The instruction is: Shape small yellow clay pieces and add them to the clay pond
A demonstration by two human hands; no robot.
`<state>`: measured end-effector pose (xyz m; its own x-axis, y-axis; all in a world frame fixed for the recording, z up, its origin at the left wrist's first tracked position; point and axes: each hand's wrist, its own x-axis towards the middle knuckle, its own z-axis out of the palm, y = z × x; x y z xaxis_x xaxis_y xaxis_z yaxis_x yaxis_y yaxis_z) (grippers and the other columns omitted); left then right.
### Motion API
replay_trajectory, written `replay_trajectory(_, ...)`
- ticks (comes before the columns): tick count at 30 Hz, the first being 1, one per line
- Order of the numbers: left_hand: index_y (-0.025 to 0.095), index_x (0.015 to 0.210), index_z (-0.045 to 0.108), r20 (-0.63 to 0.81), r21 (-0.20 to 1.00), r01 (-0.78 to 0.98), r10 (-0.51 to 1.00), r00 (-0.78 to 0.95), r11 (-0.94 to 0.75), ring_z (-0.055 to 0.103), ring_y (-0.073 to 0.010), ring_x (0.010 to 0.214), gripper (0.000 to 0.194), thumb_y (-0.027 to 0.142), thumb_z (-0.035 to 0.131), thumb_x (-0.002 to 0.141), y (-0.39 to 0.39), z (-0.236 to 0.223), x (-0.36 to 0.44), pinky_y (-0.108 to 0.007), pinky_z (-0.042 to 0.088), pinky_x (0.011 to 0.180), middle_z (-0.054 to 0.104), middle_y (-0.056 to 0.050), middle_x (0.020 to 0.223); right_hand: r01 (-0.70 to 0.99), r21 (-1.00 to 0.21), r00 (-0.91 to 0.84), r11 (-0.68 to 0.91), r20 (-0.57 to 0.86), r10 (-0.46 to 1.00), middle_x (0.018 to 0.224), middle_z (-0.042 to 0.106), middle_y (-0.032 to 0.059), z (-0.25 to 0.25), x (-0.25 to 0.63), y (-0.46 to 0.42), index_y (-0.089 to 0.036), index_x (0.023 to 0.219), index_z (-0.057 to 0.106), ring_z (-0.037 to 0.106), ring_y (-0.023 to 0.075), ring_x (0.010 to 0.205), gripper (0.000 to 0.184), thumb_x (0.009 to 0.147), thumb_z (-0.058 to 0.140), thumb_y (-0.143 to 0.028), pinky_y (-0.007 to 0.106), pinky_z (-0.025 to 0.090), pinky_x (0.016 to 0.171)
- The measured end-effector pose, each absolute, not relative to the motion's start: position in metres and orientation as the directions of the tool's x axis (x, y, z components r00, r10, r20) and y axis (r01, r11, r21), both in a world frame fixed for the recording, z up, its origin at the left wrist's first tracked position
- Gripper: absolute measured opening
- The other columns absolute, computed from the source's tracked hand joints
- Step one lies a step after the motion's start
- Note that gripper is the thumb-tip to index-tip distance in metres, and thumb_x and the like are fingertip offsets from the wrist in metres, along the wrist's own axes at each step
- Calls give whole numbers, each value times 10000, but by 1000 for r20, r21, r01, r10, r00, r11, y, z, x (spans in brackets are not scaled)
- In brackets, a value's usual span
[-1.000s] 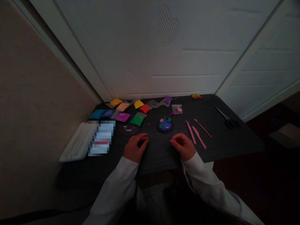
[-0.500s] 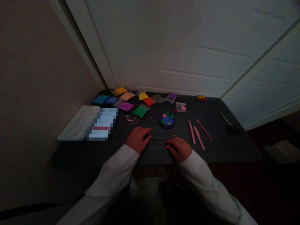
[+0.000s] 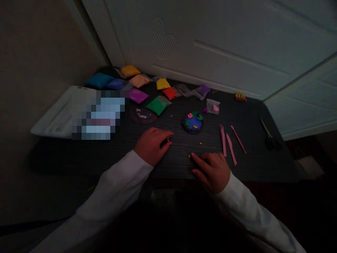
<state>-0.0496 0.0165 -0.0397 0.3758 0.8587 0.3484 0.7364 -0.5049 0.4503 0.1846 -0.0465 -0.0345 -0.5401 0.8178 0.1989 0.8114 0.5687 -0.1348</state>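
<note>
My left hand (image 3: 152,146) is above the tabletop, thumb and fingers curved toward each other around a tiny yellow piece of clay (image 3: 167,140). My right hand (image 3: 212,171) has its index finger stretched out and its thumb apart. That fingertip is at a small yellow clay ball (image 3: 189,156) on the table; whether they touch I cannot tell. A second yellow clay ball (image 3: 200,143) lies farther back. Behind both hands sits a round clay pond (image 3: 194,123) with a dark rim, blue middle, green pads and a pink flower.
Pink modelling tools (image 3: 231,149) and black-handled scissors (image 3: 270,137) lie to the right. Bags of coloured clay, including a green bag (image 3: 158,105), line the back left. A clear disc (image 3: 143,116), a pixelated screen (image 3: 101,117) and a white tray (image 3: 60,112) are at left.
My right hand has changed from a curled pinch to a pointing index finger, and a yellow ball now shows at its tip. The view has shifted, and my left hand keeps its curved pose.
</note>
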Motion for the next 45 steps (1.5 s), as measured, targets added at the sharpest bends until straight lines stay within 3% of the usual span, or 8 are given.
replay_trajectory(4,128,967,595,353,442,737,855,380,-511,550,-199,864,245,217,547,743,15,-38,-50,-348,426,807,660,-64,912,812,-67,-567,580,148,811,865,573,84,-31,173,-47,-187,1214,458,451,205,751,494,808,412,-465,372,300,670)
replay_trajectory(11,124,947,598,365,444,741,857,364,-503,554,-203,862,233,239,537,754,13,-36,-49,-350,427,804,658,-68,907,806,6,-590,593,95,802,903,548,87,-29,171,-49,-273,1235,422,429,218,770,524,791,366,-545,393,268,691)
replay_trajectory(22,127,937,595,399,437,746,852,340,-503,557,-193,833,229,261,510,772,13,-35,-49,-342,435,792,653,-64,876,816,10,-578,579,62,814,929,534,101,-25,166,-53,-279,1252,397,427,231,783,570,779,328,-589,398,261,689)
replay_trajectory(26,124,940,595,391,450,744,858,332,-493,559,-194,844,239,271,508,773,12,-34,-49,-338,435,797,651,-69,876,799,-6,-600,602,66,797,925,539,79,-26,165,-53,-332,1243,394,428,222,782,554,765,335,-606,391,261,694)
replay_trajectory(30,135,936,597,382,471,744,870,314,-475,563,-191,834,235,277,503,774,12,-33,-49,-343,439,791,651,-64,863,823,-20,-564,567,85,821,917,532,109,-27,165,-51,-265,1251,407,420,232,779,575,773,353,-580,392,263,680)
replay_trajectory(34,128,939,598,376,492,737,876,301,-464,559,-191,857,235,266,494,779,11,-32,-48,-344,433,808,649,-71,881,812,-64,-574,580,94,814,907,536,85,-28,164,-50,-301,1241,411,432,220,773,558,760,381,-582,388,281,689)
replay_trajectory(39,116,952,598,371,524,726,887,276,-445,557,-187,844,241,248,487,783,10,-30,-49,-337,432,800,642,-74,869,839,-143,-507,525,146,850,865,522,92,-31,169,-44,-221,1236,433,457,208,777,507,792,429,-467,363,325,678)
replay_trajectory(45,117,964,599,355,589,690,902,247,-421,556,-179,846,246,240,498,777,11,-30,-50,-331,428,807,637,-69,858,830,-255,-444,495,233,865,850,556,77,-35,169,-31,-185,1038,590,503,171,769,336,789,488,-386,313,369,663)
